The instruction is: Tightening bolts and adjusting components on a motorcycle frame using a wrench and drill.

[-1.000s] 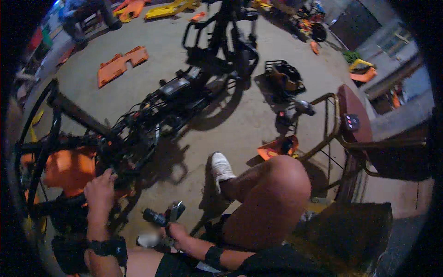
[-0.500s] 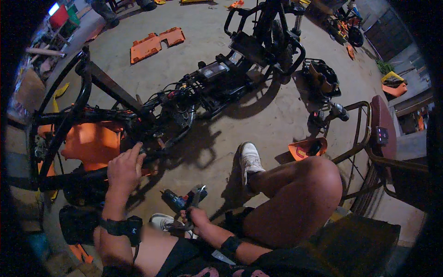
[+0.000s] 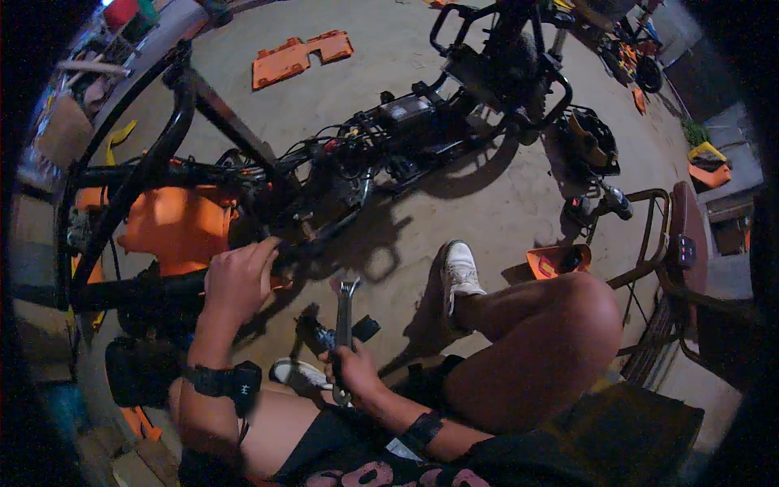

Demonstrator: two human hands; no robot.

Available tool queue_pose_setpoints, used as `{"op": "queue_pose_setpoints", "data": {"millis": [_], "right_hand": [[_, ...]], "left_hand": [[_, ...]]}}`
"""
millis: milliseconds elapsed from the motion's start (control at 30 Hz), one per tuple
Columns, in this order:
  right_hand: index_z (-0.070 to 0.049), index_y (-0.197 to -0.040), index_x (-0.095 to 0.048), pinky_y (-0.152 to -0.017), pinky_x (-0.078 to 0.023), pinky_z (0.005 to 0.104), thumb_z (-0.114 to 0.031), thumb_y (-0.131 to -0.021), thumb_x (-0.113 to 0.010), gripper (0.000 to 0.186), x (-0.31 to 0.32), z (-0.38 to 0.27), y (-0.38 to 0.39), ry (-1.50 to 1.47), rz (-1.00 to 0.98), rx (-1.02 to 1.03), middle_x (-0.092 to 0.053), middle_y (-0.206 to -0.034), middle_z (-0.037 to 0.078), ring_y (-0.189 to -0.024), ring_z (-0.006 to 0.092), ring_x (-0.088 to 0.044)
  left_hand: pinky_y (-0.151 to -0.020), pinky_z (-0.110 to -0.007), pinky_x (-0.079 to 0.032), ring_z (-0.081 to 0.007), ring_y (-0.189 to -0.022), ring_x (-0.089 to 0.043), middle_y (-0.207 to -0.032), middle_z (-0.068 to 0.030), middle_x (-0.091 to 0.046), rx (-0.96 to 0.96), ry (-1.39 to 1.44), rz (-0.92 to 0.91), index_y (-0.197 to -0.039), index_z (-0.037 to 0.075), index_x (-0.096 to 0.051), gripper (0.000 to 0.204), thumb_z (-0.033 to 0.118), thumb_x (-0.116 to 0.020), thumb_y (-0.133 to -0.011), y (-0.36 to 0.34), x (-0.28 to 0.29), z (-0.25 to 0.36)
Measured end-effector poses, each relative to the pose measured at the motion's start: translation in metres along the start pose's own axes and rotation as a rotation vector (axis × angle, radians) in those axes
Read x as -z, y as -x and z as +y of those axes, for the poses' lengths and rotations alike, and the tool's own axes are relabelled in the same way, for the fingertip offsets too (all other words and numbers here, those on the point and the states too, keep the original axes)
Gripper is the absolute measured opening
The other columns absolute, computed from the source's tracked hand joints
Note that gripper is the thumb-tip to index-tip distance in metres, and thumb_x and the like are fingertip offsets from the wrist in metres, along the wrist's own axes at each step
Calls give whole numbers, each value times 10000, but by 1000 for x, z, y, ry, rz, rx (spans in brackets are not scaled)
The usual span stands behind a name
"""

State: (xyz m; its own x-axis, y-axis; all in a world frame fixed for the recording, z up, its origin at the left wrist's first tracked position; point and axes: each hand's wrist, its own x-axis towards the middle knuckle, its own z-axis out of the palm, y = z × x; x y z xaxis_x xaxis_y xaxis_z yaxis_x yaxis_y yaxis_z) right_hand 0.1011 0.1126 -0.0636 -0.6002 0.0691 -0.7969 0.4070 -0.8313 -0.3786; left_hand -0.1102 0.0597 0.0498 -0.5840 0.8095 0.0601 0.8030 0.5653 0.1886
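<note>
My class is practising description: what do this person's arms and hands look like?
The left hand and right hand are ungloved, the forearms unsleeved. A black strap circles each; the left strap carries a boxy black unit with a small pale marking.

Looks like a vehicle repair workshop. Shows a stripped-down vehicle [image 3: 398,114] with exposed wires [image 3: 329,144], loose orange panel [image 3: 281,65] flat on bare floor [image 3: 389,53], hand-held wrench [image 3: 345,316], power drill [image 3: 618,204] near a metal-framed chair [image 3: 690,215], another wheeled machine [image 3: 648,75] farther back, odds and ends [image 3: 69,123] along the left edge.
</note>
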Motion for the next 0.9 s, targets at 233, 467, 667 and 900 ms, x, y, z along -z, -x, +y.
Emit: {"op": "queue_pose_setpoints", "data": {"millis": [233, 467, 667, 900], "right_hand": [[-19, -1105, -415, -478, -432, 280, -88, -864, -461, 255, -17, -14, 24, 178, -24, 223, -598, -798, 105, -519, 150, -520], [-25, -1183, -419, -485, -448, 273, -92, -877, -465, 316, -7, -16, 29, 240, -52, 275, -603, -811, 82, -543, 132, -539], [-29, -1208, -409, -491, -462, 276, -100, -895, -468, 326, 7, 8, 14, 388, -70, 395, -611, -818, 75, -558, 124, -553], [-31, -1241, -395, -482, -462, 266, -93, -905, -463, 348, 5, 28, 6, 449, -88, 444, -607, -809, 75, -549, 118, -548]], "left_hand": [[-590, -416, -492, -309, -694, -622, -781, -123, -639, -51, -39, 94, -987, 61, -607, 182, 146, -577, -828, 6, 0, -7], [-598, -408, -504, -309, -694, -630, -798, -133, -651, -33, -16, 73, -983, 56, -619, 180, 136, -573, -828, 1, -6, -4], [-600, -419, -499, -316, -687, -625, -805, -130, -651, -36, 16, 82, -1003, 57, -617, 194, 139, -568, -834, 0, -12, -2], [-602, -429, -492, -326, -685, -619, -824, -134, -652, -36, -10, 72, -1023, 61, -611, 206, 140, -569, -838, 4, -4, -7]]}}
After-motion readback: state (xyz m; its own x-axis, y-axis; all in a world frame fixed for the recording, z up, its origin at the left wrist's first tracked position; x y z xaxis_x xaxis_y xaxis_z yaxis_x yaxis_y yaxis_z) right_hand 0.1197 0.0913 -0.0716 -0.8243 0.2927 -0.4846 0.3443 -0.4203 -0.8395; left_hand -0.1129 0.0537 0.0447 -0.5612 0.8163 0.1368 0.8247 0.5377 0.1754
